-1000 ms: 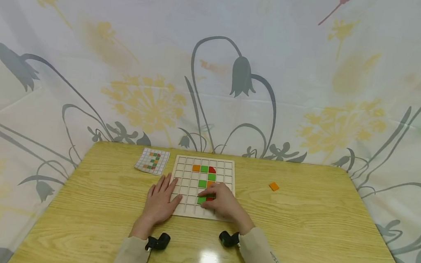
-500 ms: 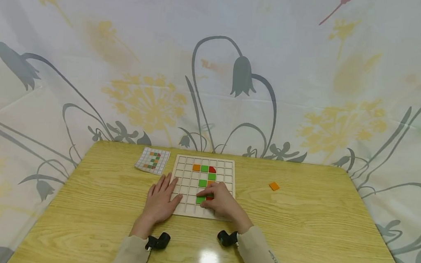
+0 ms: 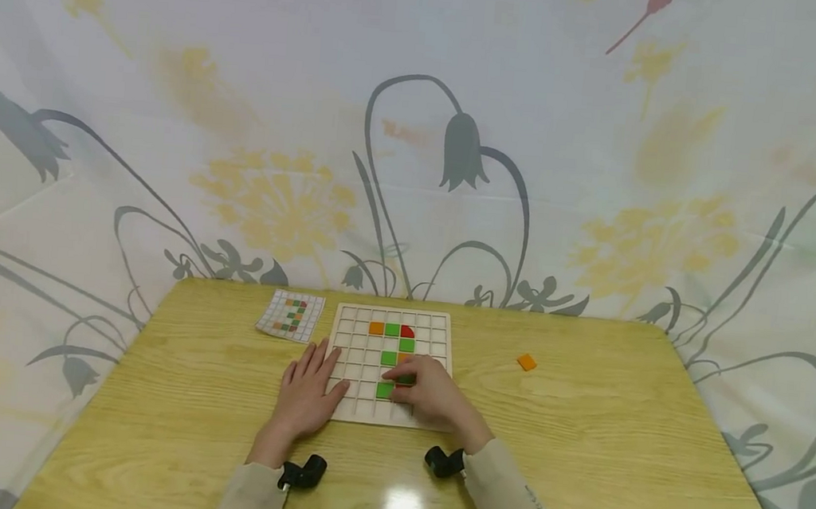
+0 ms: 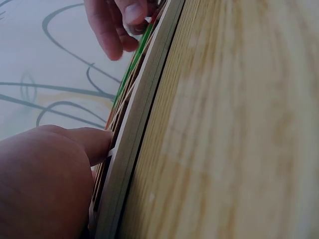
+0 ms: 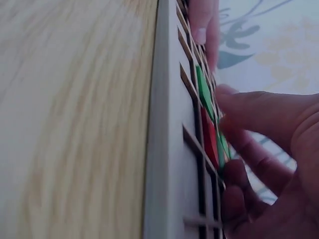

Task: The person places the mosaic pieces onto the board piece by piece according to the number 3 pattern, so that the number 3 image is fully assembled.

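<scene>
A pale wooden grid board (image 3: pixel 353 355) holds orange, green and red tiles. My left hand (image 3: pixel 307 394) lies spread at its left side, fingers straight and thumb over the board's edge. Over the lower right of the board is my right hand (image 3: pixel 435 392), fingers bent, thumb and forefinger apart. Its thumb tip overlaps the right side of a green tile (image 3: pixel 384 391), and the forefinger tip is just above that tile. In the right wrist view the green tile (image 5: pixel 203 92) stands tilted in the grid beside a red tile (image 5: pixel 209 142). My right palm hides several cells.
A paper card (image 3: pixel 262 326) with a printed coloured grid pattern lies left of the board. One loose orange tile (image 3: pixel 526 362) is on the wooden table (image 3: pixel 579 460) to the right. Behind the table hangs a floral cloth (image 3: pixel 571 99).
The green tile by my right thumb has slid slightly left on the board. My left hand stays in place. The head view has shifted a little.
</scene>
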`<action>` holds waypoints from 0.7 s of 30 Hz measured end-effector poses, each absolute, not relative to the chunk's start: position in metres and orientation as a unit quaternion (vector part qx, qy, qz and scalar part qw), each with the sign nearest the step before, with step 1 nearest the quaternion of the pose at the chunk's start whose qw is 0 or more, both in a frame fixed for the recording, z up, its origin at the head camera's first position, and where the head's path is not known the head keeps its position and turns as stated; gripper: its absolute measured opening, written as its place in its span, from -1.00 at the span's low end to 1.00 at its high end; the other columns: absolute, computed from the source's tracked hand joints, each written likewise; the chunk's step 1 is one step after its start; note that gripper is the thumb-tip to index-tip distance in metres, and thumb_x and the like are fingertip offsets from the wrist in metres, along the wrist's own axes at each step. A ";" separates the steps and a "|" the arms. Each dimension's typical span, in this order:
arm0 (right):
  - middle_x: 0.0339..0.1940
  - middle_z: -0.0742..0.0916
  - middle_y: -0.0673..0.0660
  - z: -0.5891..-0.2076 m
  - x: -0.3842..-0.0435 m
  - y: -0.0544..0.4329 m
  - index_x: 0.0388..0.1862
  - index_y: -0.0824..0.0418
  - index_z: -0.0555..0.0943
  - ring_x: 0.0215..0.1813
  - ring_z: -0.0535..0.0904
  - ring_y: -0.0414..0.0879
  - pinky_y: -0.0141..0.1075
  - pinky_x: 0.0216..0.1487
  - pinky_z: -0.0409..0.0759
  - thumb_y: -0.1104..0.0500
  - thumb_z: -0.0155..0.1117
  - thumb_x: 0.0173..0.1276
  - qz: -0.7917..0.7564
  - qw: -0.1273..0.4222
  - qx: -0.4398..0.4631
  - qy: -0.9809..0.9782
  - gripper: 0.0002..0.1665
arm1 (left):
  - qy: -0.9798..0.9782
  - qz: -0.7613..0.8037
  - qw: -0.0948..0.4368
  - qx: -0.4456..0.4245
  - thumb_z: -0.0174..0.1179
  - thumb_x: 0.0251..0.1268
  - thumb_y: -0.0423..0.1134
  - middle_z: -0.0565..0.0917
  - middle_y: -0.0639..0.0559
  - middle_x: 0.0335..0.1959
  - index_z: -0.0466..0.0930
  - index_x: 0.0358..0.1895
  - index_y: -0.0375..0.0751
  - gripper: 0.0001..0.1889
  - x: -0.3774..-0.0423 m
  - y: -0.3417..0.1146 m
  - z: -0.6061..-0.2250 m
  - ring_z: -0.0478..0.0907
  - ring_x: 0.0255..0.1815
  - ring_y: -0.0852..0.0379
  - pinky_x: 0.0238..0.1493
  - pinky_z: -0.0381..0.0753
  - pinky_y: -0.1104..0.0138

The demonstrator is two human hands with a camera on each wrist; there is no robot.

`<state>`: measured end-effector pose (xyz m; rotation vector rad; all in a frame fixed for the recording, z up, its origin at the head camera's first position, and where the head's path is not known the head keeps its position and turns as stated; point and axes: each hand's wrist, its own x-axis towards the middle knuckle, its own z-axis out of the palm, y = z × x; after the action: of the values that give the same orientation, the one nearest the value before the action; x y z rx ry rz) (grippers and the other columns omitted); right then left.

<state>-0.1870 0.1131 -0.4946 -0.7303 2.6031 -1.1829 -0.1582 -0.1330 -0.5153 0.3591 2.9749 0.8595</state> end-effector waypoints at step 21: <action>0.13 0.61 0.38 -0.495 -0.197 0.263 0.12 0.36 0.67 0.11 0.51 0.27 0.12 0.04 0.53 0.33 0.30 0.39 -0.416 -0.078 -0.018 0.906 -0.66 | 0.949 0.291 -0.001 0.122 0.00 0.55 -0.04 0.01 -0.26 0.59 0.16 0.55 -0.27 -0.36 -0.157 -0.135 -0.517 -0.15 0.59 -0.26 0.43 -0.16 -0.24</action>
<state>-0.1969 0.2629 -0.4946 -0.0582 2.9967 -1.3766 -0.1571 -0.1345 -0.5175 0.3845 2.9835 0.9155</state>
